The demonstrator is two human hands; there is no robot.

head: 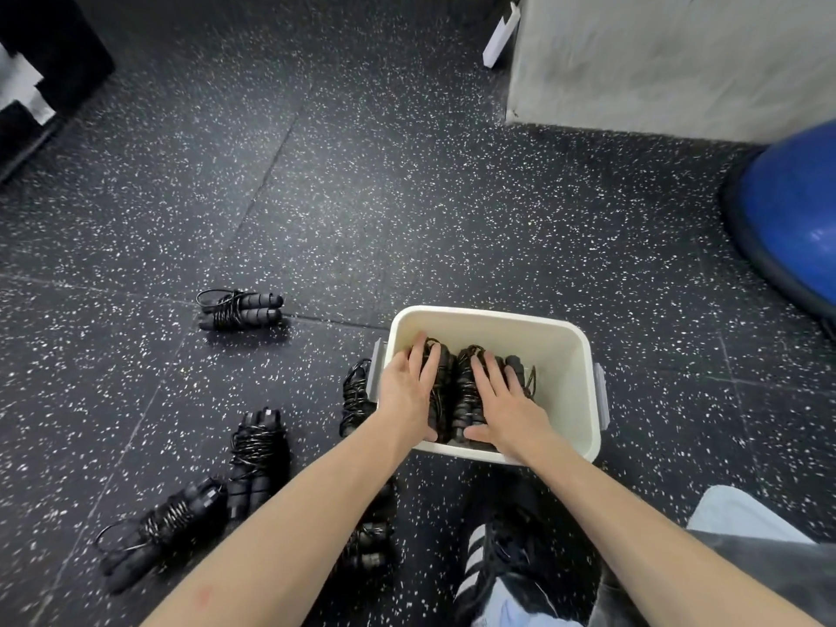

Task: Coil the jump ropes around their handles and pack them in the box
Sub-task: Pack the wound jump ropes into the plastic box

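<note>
Both hands are laid flat, fingers straight and spread, on coiled jump ropes inside the box: the left hand [409, 386] is pressed on the left bundle [441, 391], and the right hand [506, 407] on the right bundle [466, 391]. Nothing is gripped by curled fingers; the right thumb is stretched along the near ends of the handles. The two bundles are seen side by side, touching, in the left part of the cream box [561, 382], whose right part is bare. Just outside the box's left wall, beside the left wrist, another coiled rope [355, 395] is leaned on the floor. Further left of the left forearm, two more coiled ropes are found, one upright [258, 454] and one slanted [163, 527], touching at their ends. A fourth bundle [366, 540] is partly hidden under the left forearm. Well beyond the left hand, a single coiled rope [242, 310] is set apart on the speckled floor [407, 196]. Below the right forearm, a black striped shoe [497, 554] is seen; far right of the hands, a blue ball [796, 219] is cut by the frame edge.
</note>
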